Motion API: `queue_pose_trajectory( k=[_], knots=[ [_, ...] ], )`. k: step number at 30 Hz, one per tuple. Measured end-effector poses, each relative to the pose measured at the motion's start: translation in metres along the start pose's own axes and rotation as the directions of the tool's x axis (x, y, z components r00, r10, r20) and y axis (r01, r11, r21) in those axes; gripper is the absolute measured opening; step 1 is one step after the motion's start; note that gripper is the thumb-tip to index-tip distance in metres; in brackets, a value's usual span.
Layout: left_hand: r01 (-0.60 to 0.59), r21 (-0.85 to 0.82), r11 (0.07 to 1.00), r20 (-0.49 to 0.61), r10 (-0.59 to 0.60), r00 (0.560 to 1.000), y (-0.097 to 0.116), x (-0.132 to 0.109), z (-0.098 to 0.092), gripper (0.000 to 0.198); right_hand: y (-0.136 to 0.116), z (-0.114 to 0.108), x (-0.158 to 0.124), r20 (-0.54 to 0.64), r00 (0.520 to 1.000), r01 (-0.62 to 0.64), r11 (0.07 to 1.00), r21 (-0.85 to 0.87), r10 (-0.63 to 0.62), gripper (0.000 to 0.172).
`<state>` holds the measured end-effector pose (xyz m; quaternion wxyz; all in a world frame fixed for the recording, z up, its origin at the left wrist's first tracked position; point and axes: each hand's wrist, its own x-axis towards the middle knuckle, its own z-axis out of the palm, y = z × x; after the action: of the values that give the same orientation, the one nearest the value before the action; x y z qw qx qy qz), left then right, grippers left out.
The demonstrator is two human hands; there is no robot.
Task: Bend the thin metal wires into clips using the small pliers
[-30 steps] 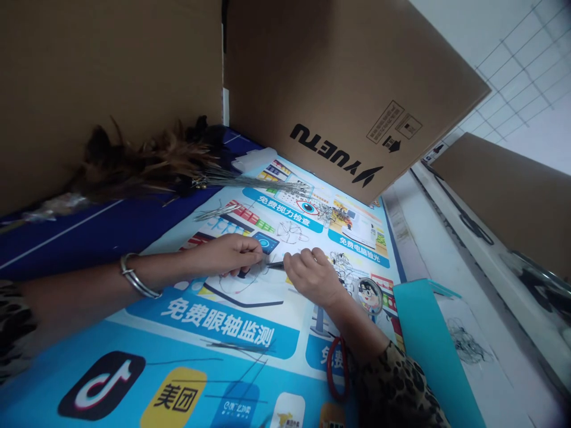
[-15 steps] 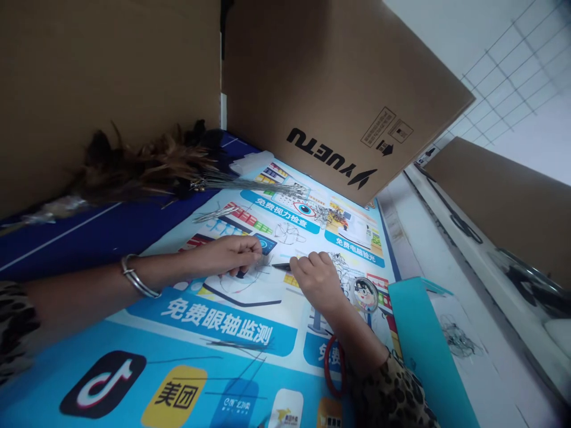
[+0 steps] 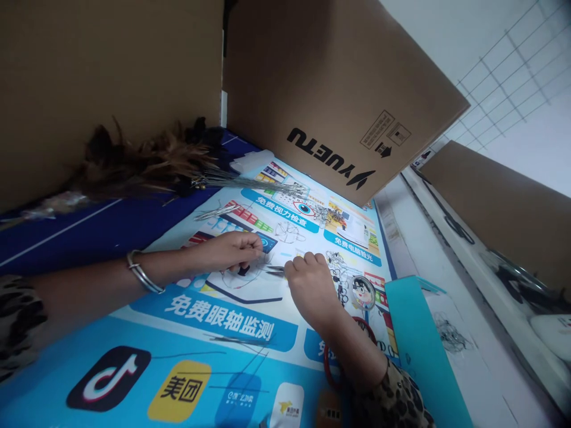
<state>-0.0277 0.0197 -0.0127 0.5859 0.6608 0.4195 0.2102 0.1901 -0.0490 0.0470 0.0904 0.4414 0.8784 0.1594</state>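
Note:
My left hand (image 3: pixel 241 249) is closed, thumb and fingers pressed together on a thin wire (image 3: pixel 266 258) that is hard to make out. A faint curved line of wire shows below these fingers. My right hand (image 3: pixel 310 285) is wrapped round a pair of pliers (image 3: pixel 275 270). Their slim dark jaws point left, parted, just right of my left fingertips. Red handles (image 3: pixel 328 359) show on both sides of my right wrist; the pivot is hidden by my hand. Whether the jaws touch the wire, I cannot tell.
Loose wires (image 3: pixel 241 340) lie on the printed sheet in front. Beyond are a wire bundle (image 3: pixel 254 181) and brown feathers (image 3: pixel 147 157). Right of my hand are small black rings (image 3: pixel 341 285), a round cartoon piece (image 3: pixel 363 292) and a turquoise box (image 3: pixel 414 339). Cardboard (image 3: pixel 330 77) stands behind.
The pliers' jaws have opened and their red handles have spread apart. My right hand has shifted slightly left. My left hand stays nearly in place, still pinched.

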Motion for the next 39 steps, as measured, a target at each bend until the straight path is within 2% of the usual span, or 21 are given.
queue_pose_trajectory(
  k=[5,10,18,25,30,35,39],
  knots=[
    [-0.034,0.009,0.999,0.005,0.034,0.999,-0.002,0.000,0.000,0.025,-0.001,0.001,0.001,0.083,0.996,-0.036,0.999,0.025,0.033,0.007],
    [-0.053,0.015,0.998,0.020,0.053,0.998,-0.001,0.000,-0.001,0.023,0.000,0.007,-0.002,0.078,0.994,-0.079,0.996,0.037,0.076,0.010],
    [-0.072,0.009,0.997,-0.008,0.072,0.997,0.002,-0.002,0.004,0.033,0.004,0.024,-0.008,-0.082,0.967,-0.226,0.962,0.151,0.241,0.015],
    [-0.142,-0.139,0.980,-0.027,0.140,0.990,-0.001,-0.004,0.015,0.027,0.002,0.030,-0.009,-0.173,0.953,-0.203,0.946,0.254,0.251,0.015],
    [-0.151,-0.136,0.979,-0.054,0.145,0.988,0.004,-0.008,0.018,0.027,0.000,0.034,-0.008,-0.204,0.949,-0.185,0.947,0.263,0.242,0.016],
    [-0.136,-0.155,0.979,-0.078,0.125,0.989,0.004,-0.008,0.015,0.025,0.005,0.038,-0.008,-0.190,0.953,-0.164,0.930,0.329,0.236,0.016],
    [-0.136,-0.060,0.989,-0.038,0.134,0.990,-0.002,-0.006,0.013,0.024,0.016,0.038,-0.007,-0.088,0.946,-0.234,0.846,0.480,0.311,0.014]
  ],
)
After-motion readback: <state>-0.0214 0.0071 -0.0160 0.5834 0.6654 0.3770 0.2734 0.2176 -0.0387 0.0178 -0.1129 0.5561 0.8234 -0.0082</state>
